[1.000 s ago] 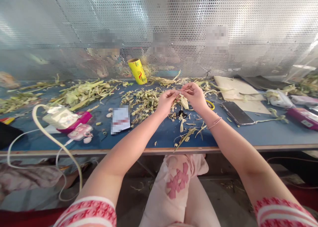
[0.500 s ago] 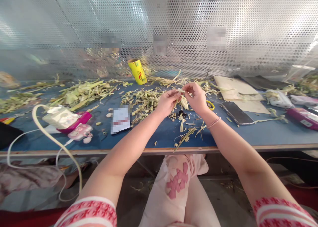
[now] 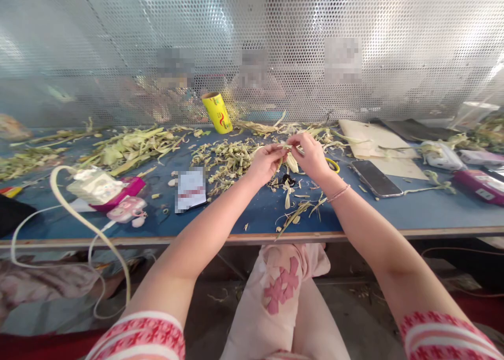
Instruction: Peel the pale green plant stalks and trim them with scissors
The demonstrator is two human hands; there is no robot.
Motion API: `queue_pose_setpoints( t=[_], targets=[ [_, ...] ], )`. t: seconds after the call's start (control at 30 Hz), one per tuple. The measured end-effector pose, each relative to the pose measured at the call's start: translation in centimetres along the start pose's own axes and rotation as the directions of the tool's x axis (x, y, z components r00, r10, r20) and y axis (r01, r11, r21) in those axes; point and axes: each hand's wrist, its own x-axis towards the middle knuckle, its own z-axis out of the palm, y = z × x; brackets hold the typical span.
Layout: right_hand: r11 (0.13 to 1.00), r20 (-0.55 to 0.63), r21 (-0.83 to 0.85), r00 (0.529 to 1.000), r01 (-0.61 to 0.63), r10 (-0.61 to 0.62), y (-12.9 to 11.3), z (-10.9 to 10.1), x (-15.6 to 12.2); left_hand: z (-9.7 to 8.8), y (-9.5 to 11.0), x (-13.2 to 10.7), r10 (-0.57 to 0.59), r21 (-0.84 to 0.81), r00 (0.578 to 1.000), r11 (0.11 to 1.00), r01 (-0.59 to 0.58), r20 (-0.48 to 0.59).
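In the head view, we find the left hand [image 3: 268, 161] and the right hand [image 3: 309, 152] close together above the desk [image 3: 232, 218], with a pale plant strip [image 3: 288, 146] between their fingertips. Each grip is pinched narrow on it, though its ends are too small to trace. We judge the strip light, pliable and easily torn; a gentle fingertip hold near either end should suit. A heap of plant pieces [image 3: 232, 158] lies beside the left hand, a yellow ring [image 3: 334, 165] just beside the right. For movement, we note the perforated metal panel [image 3: 252, 29] behind, the yellow tube [image 3: 218, 114] near it, the smartphone [image 3: 377, 179] to the right, and loose scraps [image 3: 296, 214] toward the desk's front edge.
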Motion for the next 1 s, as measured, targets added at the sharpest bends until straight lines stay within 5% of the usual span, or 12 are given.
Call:
queue_pose_setpoints(
  t=[0.53,1.0],
  targets=[
    [0.901,0.032,0.373,0.973,-0.224,0.228,0.7,1.1,0.0,-0.4,-0.2,0.2,0.084,0.046,0.996,0.996,-0.083,-0.017],
    [0.876,0.055,0.368,0.948,-0.312,0.315,0.6,1.4,0.3,-0.7,0.1,0.2,0.089,0.074,0.994,0.994,-0.085,-0.064]
  ],
)
